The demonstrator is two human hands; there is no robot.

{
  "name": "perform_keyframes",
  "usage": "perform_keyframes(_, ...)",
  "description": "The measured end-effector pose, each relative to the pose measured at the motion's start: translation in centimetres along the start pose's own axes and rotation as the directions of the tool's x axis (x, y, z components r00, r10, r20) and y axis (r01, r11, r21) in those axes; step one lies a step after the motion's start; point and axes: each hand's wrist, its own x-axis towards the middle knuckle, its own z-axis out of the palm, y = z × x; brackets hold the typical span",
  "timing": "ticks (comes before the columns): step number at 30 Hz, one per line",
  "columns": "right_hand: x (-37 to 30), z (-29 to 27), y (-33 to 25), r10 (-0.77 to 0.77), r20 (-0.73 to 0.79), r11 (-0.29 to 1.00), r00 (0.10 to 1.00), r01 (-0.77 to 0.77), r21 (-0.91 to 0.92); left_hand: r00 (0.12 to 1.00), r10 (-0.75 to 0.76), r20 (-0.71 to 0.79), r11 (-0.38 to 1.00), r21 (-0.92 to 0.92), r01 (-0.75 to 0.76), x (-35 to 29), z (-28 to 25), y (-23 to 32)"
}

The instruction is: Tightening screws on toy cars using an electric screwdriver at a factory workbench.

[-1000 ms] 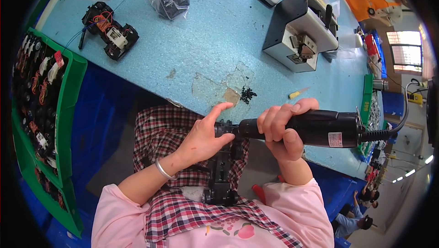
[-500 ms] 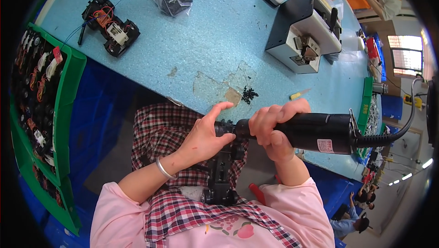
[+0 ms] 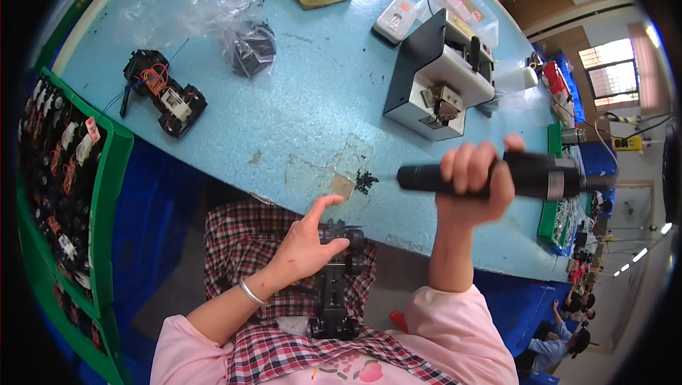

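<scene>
A black toy car chassis (image 3: 331,293) with wheels lies lengthwise on my lap, over the checked apron. My left hand (image 3: 302,246) holds its far end, the thumb across it and the index finger stretched toward the table edge. In my right hand (image 3: 476,179) is a black electric screwdriver (image 3: 426,178), gripped in the fist above the table, slightly blurred. Its thin bit points left at a small heap of black screws (image 3: 366,182) on the blue table (image 3: 305,108). The screwdriver is apart from the chassis.
Far left on the table sits a wired car chassis (image 3: 167,94), near a plastic bag (image 3: 249,47). A black-and-white machine (image 3: 440,79) stands at the right, beside a white box (image 3: 396,19). Green trays of parts (image 3: 114,150) line the left. People sit in the right background.
My right hand has lifted the screwdriver off the chassis and carried it right and away from me, toward the screw heap. My left hand stays at the chassis. The view has shifted.
</scene>
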Motion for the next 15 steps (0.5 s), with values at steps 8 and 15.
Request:
perform_keyframes(8,1.3,-2.0,4.7,0.067,-0.186,0.97,0.98,-0.107,-0.217,0.998,-0.031,0.047,0.999,-0.016,0.032,0.2,-0.4,0.1)
perform_keyframes(15,1.5,-1.4,4.0,0.076,-0.188,0.983,0.979,-0.105,-0.15,1.0,-0.01,-0.002,1.0,-0.013,0.01,0.5,0.1,0.0)
